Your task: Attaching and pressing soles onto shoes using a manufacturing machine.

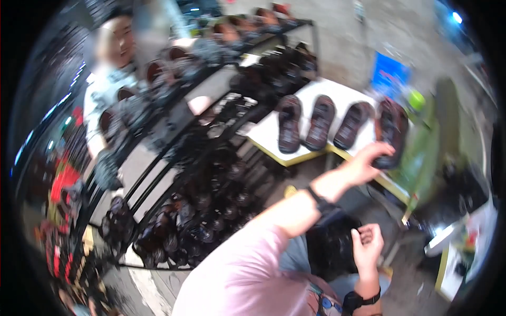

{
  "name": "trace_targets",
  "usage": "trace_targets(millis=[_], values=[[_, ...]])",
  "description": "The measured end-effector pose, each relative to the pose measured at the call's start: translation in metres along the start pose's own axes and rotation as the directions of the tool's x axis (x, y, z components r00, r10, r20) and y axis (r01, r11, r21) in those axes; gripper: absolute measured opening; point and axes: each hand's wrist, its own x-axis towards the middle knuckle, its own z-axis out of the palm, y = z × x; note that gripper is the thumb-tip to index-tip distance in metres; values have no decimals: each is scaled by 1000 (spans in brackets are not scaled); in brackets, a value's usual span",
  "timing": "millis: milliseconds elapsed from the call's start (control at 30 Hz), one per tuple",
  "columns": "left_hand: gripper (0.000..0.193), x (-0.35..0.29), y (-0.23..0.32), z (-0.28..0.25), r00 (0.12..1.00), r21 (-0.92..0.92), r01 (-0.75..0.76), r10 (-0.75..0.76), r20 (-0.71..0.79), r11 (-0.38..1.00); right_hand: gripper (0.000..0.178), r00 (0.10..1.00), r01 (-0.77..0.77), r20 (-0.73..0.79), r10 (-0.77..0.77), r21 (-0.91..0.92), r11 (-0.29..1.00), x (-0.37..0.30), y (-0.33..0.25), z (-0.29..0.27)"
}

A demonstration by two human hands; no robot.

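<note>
A row of dark brown sandals (pixel 318 124) lies on a white tabletop in front of me, soles down as far as the blur shows. My left hand (pixel 371 160) reaches across to the rightmost sandal (pixel 391 131), its fingers closed around the near end. That sandal overlaps another dark one, and the two are hard to separate. Lower down, near my lap, my right hand (pixel 367 245) is raised with its fingers curled in and nothing visible in it. Each wrist wears a black band.
A black rack (pixel 314 47) with shoes on several tiers stands to the left. Behind it is a co-worker (pixel 108 95) with a dark-gloved hand (pixel 108 169). A blue packet (pixel 390 75), a green ball-like thing (pixel 416 100) and green sheeting (pixel 429 152) lie at the right.
</note>
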Motion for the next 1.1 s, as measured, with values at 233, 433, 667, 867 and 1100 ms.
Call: trace_targets(millis=[233,433,667,867,1100], values=[[26,-38,-55,-47,965,526,260,-198,-171,810,37,976,213,-106,-193,243,946,148,-1,49],[71,-47,-44,-165,565,438,824,-476,-674,359,80,977,83,-186,-100,-94,992,341,41,72],[61,-20,-90,-181,561,487,812,-657,-504,321,59,915,-371,-387,111,-705,604,342,-21,108],[29,-31,-101,-190,683,385,729,-571,-455,566,40,977,3,-148,-157,-720,694,341,-9,117],[29,-154,39,-209,704,562,564,5,-711,605,38,744,654,-121,-657,-62,754,210,-47,224]])
